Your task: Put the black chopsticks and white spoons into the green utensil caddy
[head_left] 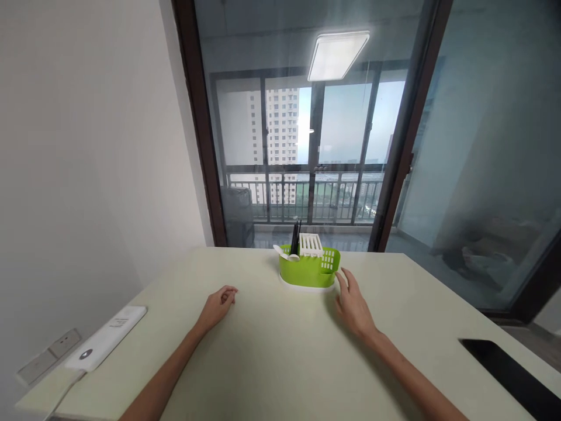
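Everything here is placed relative to the green cutlery caddy point(309, 269), which stands at the far middle of the pale table point(280, 351). Well to its left, at the table's edge, lies a white power strip point(106, 338) whose cable runs out of view. Nearer, left of the caddy, the left hand point(218, 307) rests loosely curled on the table, holding nothing. Inside the caddy stand dark chopsticks point(295, 236), a white spoon point(284, 253) and a white slotted insert point(311, 244). Just right of the caddy, the right hand point(353, 307) lies flat and spread, fingertips close to its wall; contact cannot be told. By the look of it, no handling has begun. Far right, a black flat object point(512, 374) is cut off by the frame.
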A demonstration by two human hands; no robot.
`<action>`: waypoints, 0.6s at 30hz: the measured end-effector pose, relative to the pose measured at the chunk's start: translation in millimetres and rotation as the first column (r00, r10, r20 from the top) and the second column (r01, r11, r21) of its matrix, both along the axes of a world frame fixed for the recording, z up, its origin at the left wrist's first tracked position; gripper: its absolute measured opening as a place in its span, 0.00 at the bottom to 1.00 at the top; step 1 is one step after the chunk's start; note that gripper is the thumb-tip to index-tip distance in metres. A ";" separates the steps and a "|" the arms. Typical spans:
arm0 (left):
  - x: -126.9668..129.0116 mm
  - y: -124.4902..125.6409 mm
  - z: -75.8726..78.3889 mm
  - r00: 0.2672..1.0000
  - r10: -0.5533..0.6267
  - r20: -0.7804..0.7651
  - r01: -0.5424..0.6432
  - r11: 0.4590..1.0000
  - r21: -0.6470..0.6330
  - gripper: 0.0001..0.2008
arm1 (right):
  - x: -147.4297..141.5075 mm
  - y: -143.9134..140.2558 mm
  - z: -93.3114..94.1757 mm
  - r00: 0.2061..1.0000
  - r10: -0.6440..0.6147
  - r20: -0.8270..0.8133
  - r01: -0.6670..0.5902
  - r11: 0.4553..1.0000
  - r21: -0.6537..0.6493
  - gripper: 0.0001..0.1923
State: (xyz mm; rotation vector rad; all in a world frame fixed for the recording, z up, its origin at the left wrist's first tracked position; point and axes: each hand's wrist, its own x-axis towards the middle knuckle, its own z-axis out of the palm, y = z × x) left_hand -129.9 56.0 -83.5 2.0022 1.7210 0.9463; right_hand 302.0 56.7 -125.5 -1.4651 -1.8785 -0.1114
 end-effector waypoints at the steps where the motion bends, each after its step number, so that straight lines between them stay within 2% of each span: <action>1: 0.2 -0.7 0.8 1.000 0.002 0.005 -0.002 1.000 0.001 0.20 | -0.4 6.4 -2.2 0.999 0.009 0.046 -0.010 1.000 0.015 0.41; 4: 0.3 -1.4 1.3 1.000 -0.006 0.021 0.006 1.000 -0.001 0.19 | -1.4 19.7 -10.5 0.983 0.038 0.182 -0.045 0.998 0.035 0.47; 8: -1.4 0.2 -2.8 0.999 -0.019 0.042 0.019 1.000 0.003 0.19 | 0.2 27.1 -19.0 0.951 0.018 0.307 -0.027 0.999 0.025 0.50; 18: -5.3 4.0 -9.2 0.997 -0.034 0.073 0.033 0.999 0.018 0.18 | 31.5 29.6 -15.9 0.877 -0.082 0.473 0.082 0.996 0.021 0.52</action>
